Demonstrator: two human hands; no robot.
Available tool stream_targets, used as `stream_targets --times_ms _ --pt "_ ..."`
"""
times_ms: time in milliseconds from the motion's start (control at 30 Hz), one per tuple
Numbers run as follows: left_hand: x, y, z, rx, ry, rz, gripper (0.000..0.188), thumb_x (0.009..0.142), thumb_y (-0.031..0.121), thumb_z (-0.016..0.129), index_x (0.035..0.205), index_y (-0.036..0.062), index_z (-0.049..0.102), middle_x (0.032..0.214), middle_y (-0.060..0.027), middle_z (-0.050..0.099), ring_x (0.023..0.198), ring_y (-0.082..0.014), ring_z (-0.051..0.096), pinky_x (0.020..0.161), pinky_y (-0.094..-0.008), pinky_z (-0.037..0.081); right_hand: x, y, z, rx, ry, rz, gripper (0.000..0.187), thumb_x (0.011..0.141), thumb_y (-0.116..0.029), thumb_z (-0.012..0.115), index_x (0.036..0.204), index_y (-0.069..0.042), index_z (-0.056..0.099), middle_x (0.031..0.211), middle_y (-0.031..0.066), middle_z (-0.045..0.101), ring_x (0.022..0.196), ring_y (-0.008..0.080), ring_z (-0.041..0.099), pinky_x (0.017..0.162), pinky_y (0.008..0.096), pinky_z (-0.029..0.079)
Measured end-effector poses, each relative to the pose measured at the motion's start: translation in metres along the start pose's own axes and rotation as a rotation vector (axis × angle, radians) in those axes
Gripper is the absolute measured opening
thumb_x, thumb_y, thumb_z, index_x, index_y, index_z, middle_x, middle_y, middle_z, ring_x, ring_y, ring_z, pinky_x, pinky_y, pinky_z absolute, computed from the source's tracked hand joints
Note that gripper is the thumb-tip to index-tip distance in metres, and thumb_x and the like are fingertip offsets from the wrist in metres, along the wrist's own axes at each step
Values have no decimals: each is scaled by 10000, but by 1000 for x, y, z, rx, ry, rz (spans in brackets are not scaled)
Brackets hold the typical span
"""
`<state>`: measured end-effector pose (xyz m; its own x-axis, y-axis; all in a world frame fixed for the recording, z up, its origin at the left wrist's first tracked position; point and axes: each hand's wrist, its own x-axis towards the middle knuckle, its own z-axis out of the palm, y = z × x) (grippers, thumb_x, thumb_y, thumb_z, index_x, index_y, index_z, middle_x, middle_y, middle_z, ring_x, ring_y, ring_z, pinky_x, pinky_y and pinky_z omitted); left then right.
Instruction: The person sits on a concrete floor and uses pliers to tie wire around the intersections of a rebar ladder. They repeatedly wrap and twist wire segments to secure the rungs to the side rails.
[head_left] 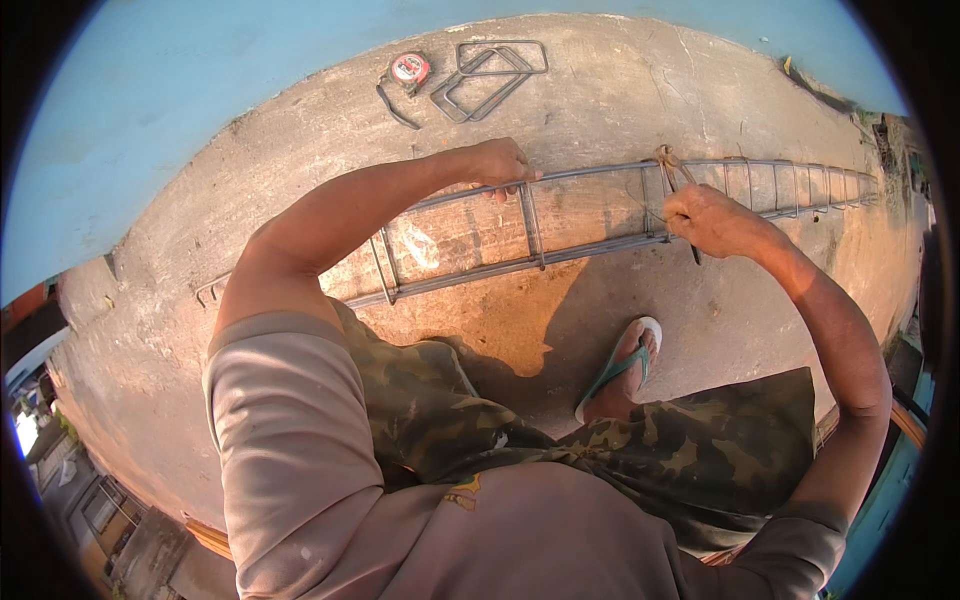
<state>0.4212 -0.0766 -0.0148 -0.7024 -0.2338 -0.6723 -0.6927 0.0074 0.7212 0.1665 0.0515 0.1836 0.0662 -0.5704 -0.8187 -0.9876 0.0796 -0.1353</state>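
Observation:
A long steel rebar cage [590, 248] lies across the ground in front of me, its parallel bars joined by rectangular stirrups. At the far bar, my left hand [500, 166] is closed on the cage beside one stirrup, fingers curled over the steel. My right hand [708, 218] grips the handles of a pair of pincers [667, 157]. Their rusty head meets the far bar next to another stirrup, and a dark handle end pokes out below my fist. Whether the jaws hold a tie wire is too small to tell.
Beyond the cage lie several loose rectangular stirrups [487, 82] and a red and white tape measure [409, 69] with a dark strap [398, 108]. A light blue wall [250, 60] borders the concrete floor [740, 110]. My sandalled foot [622, 368] stands on the near side.

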Motion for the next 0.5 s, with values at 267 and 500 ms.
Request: stream_targets --times_ms 267,500 --pt "12 -11 8 -268 -6 132 270 945 223 618 956 -38 686 730 -68 639 554 -116 540 472 -288 447 95 -28 131 680 458 -76 180 872 -102 582 975 20 666 832 233 661 749 379 630 715 416 494" --pt "4 -21 4 -454 -57 166 242 947 203 627 1003 -24 693 749 -58 633 614 -115 550 528 -274 453 149 -80 186 785 875 -58 131 914 -90 580 934 26 637 703 77 580 626 124 492 564 323 418"
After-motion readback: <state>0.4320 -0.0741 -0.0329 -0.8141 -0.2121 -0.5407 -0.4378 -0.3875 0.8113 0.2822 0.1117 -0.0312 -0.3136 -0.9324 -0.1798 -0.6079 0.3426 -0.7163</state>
